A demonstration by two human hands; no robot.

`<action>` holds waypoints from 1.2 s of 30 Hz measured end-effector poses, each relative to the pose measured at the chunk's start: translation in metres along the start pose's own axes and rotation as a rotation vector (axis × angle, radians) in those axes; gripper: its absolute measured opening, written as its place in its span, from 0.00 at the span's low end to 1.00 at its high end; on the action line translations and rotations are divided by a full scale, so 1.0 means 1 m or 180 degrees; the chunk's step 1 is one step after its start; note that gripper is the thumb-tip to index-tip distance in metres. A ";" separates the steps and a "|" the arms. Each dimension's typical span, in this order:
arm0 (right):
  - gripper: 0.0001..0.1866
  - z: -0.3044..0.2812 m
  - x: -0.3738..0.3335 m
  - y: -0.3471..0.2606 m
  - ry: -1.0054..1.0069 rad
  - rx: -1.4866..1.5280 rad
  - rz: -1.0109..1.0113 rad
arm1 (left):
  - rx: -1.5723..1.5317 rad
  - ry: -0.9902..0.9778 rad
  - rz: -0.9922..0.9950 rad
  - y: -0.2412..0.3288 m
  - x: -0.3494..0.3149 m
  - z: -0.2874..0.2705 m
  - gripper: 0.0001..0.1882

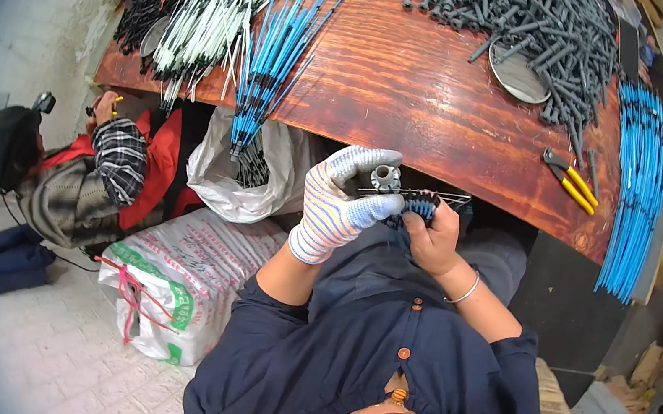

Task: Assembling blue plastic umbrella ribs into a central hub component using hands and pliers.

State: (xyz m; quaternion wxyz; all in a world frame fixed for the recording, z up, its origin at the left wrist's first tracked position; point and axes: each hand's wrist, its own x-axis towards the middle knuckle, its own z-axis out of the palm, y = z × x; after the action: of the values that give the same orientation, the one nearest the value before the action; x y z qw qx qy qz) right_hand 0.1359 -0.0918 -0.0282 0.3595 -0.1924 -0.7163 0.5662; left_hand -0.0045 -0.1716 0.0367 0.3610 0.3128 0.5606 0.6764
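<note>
- While the left hand [340, 204] (in a white knit glove with blue and orange stripes) curls its fingers around a small grey plastic fitting [386, 177], the bare right hand [432, 234] pinches a blue-and-black bunch of ribs [420, 208] just beside it.
- Both hands sit close together below the near edge of the wooden table [415, 92], over the person's lap.
- Thin dark rod [418, 194] runs across between the two hands, touching the fitting; can't tell which fingers carry it.
- Right wrist wears a thin silver bangle [465, 293].
- On the table: pile of grey plastic fittings [534, 28] at top right around a round metal dish [518, 74], yellow-handled pliers [571, 180] near the right edge, blue rods [637, 191] hanging off the right side.
- More blue rods [278, 55] at top centre overhang the near edge; white-and-black rods [205, 20] lie left of them.
- White plastic bag [238, 177] hangs under the table; a tied printed sack [177, 279] sits on the floor.
- Another person in a plaid sleeve [119, 160] sits at far left (well apart).
</note>
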 end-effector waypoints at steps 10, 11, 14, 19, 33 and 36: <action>0.19 -0.011 0.002 0.004 -0.0693 0.0376 0.0122 | -0.0133 -0.0618 0.0331 -0.006 0.005 -0.004 0.30; 0.20 -0.012 0.003 0.005 -0.0647 0.0320 0.0025 | -0.0135 -0.0624 0.0370 -0.007 0.005 -0.003 0.30; 0.21 -0.015 0.002 0.002 -0.0613 0.0334 0.0015 | 0.0064 -0.0662 0.0280 -0.003 0.003 -0.002 0.29; 0.21 -0.015 -0.001 -0.001 -0.0518 0.0309 0.0062 | 0.0240 -0.0728 0.0285 -0.004 0.003 -0.004 0.29; 0.22 -0.017 -0.003 -0.006 -0.0993 0.0517 0.0127 | -0.0417 -0.1829 0.0324 -0.019 0.017 -0.016 0.29; 0.25 -0.018 -0.006 0.002 -0.0965 0.0703 0.0066 | -0.0757 -0.1744 0.0399 -0.026 0.014 -0.010 0.29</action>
State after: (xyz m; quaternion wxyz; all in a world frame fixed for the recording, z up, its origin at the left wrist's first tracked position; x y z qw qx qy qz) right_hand 0.1534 -0.0832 -0.0301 0.2606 -0.0716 -0.6937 0.6677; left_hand -0.0173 -0.1621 0.0092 0.4904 0.4732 0.3388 0.6487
